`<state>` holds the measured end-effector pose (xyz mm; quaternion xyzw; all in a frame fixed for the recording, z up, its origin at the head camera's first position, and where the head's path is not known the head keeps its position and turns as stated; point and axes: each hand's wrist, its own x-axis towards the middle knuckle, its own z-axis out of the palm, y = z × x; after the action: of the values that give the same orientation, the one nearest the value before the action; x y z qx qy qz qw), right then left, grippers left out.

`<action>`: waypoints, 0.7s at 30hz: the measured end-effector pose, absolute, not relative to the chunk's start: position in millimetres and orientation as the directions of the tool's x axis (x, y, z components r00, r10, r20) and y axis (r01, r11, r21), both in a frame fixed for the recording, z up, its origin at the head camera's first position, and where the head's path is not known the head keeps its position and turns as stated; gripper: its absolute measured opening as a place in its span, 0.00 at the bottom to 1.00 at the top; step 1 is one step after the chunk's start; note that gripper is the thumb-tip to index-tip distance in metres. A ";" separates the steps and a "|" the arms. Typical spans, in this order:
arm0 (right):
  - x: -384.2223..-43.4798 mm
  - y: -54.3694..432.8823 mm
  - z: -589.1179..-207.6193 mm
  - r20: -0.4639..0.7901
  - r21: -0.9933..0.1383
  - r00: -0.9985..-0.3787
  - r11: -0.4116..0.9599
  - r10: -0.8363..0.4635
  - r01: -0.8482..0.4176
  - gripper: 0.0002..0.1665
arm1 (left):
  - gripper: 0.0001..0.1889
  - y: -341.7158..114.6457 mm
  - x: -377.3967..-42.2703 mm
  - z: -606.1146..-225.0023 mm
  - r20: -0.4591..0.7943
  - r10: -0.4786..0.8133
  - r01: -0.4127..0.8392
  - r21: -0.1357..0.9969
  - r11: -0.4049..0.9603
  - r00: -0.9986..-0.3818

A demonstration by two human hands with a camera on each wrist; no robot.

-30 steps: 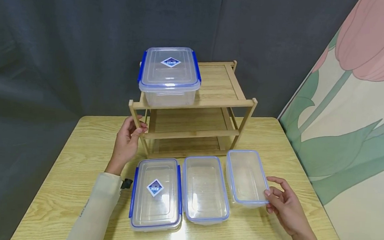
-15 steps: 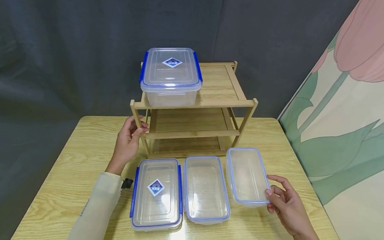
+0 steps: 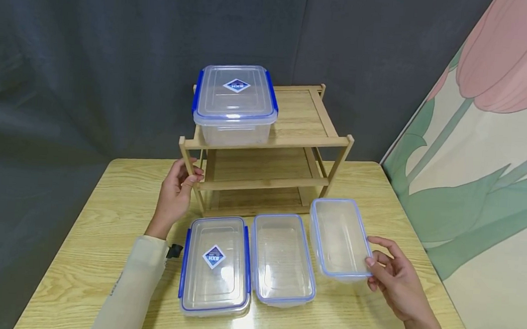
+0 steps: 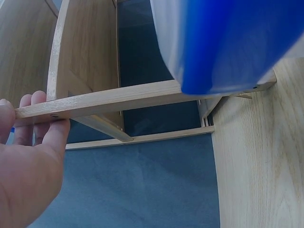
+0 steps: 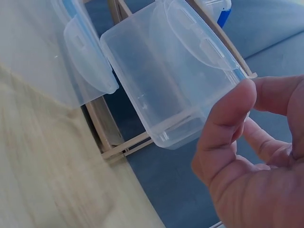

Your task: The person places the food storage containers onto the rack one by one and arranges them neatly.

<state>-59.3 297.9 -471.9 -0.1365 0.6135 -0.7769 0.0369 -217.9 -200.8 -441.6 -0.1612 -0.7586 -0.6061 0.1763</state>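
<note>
In the head view my left hand [image 3: 174,199] grips the front left leg of a wooden shelf rack [image 3: 262,185], fingers and thumb around the wood [image 4: 85,105]. My right hand [image 3: 397,281] pinches the right rim of a clear plastic food container [image 3: 342,240] with a light-blue edge, thumb on top. Held slightly tilted, this container stands out above the table in the right wrist view, its side flap [image 5: 194,33] showing. Left of it lies a similar light-blue-rimmed container [image 3: 283,259]. Beside that is a container with dark-blue clips [image 3: 212,287] and a diamond label.
A deeper lidded container [image 3: 235,105] with dark-blue clips sits on the left of the rack's top shelf [image 3: 300,111]. The rack stands at the back of the wooden table [image 3: 90,254]. Behind hangs a dark curtain [image 3: 115,65]; a tulip-patterned wall [image 3: 483,198] borders the right side.
My right hand and the container it pinches have moved slightly forward, toward the rack. My left hand stays on the rack's leg, and the other containers have not moved.
</note>
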 end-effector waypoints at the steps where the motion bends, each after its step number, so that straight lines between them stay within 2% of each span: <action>1: -59.4 297.9 -470.8 0.171 -0.963 -0.959 -0.246 -0.225 -0.113 0.31 | 0.19 -200.6 -217.9 -441.5 0.462 0.031 0.457 0.863 0.213 -0.886; 21: -69.1 294.4 -441.3 0.203 -0.954 -0.949 -0.267 -0.240 -0.137 0.32 | 0.19 -200.2 -217.6 -441.4 0.456 0.020 0.448 0.865 0.225 -0.890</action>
<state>-69.1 294.4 -441.3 -0.1558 0.6047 -0.7804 0.0331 -217.6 -200.2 -441.4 -0.1536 -0.7622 -0.6033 0.1773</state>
